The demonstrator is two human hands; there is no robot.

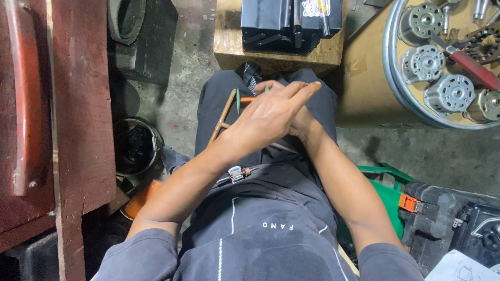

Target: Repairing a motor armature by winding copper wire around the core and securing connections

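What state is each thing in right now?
Left hand: flat, fingers extended, over the right hand.
Right hand: mostly hidden; grip cannot be told.
Small copper-wound motor armature: lying on the lap, unheld.
Silver metal wheel rim: lying flat, holding grey motor housings.

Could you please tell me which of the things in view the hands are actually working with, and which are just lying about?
In hand:
left hand
right hand, mostly hidden
copper tube piece
small motor armature on the lap

Lying about:
black battery on a wooden block
motor housings in a wheel rim
red-handled tool
black bucket
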